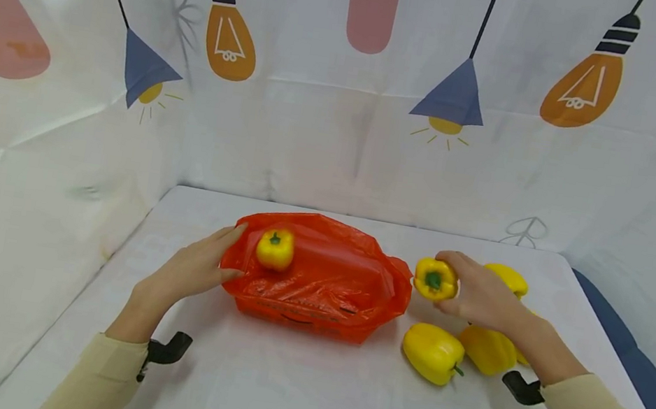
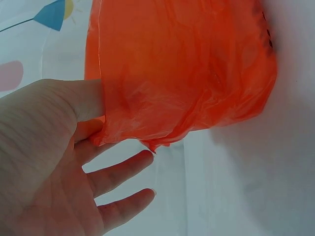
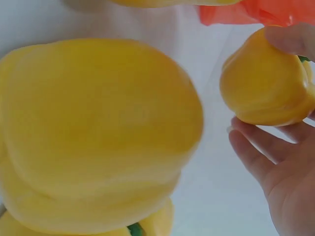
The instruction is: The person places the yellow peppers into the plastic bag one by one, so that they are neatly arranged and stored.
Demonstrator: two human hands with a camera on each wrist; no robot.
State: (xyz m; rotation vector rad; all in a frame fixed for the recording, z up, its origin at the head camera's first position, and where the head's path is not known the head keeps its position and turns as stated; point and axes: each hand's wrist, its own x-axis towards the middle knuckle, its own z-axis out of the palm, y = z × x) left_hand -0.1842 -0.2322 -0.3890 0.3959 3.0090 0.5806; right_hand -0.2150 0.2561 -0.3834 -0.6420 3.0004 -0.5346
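Left hand (image 1: 199, 269) round left rim of red bag (image 1: 326, 278), right hand (image 1: 483, 293) round yellow pepper (image 1: 433, 287) near bag's right edge.

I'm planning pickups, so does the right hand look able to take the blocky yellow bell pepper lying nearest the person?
Probably not as things stand: the right hand already holds another yellow bell pepper. Otherwise the way seems free; nothing covers the nearest pepper in the head view.

Printed blue lamps (image 1: 454, 95) and orange bulbs (image 1: 231, 42) pattern the backdrop (image 1: 317, 146) behind a white table (image 1: 299, 398).
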